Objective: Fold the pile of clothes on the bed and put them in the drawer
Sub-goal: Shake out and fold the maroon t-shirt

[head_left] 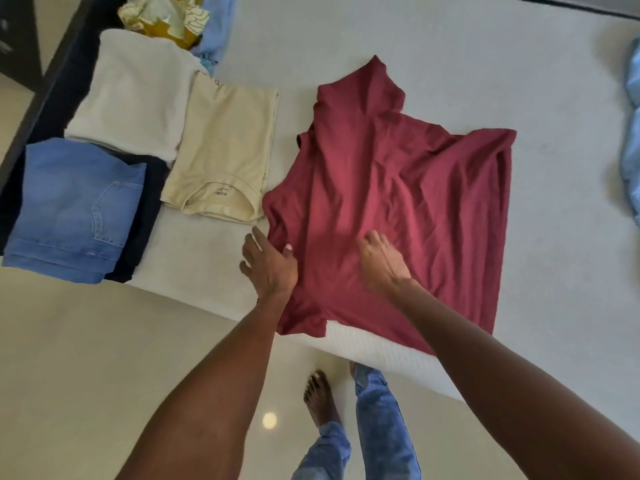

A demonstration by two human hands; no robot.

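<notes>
A maroon T-shirt (398, 188) lies spread and wrinkled on the white bed (450, 64), its lower part reaching the near edge. My left hand (268, 265) lies flat with straight fingers at the shirt's left edge, thumb on the cloth. On the shirt's middle rests my right hand (381, 261), fingers bent down onto the fabric. Left of the shirt lie folded clothes: a beige T-shirt (225, 147), a white garment (135, 91), blue jeans (72, 209) and a dark garment (149, 209) under them.
Unfolded clothes sit at the far left: a yellow patterned cloth (162, 19) and a light blue garment (218, 29). A shiny blue cloth (632, 133) lies at the right edge. A dark bed frame (52, 81) runs along the left. My feet stand on the pale floor (86, 358).
</notes>
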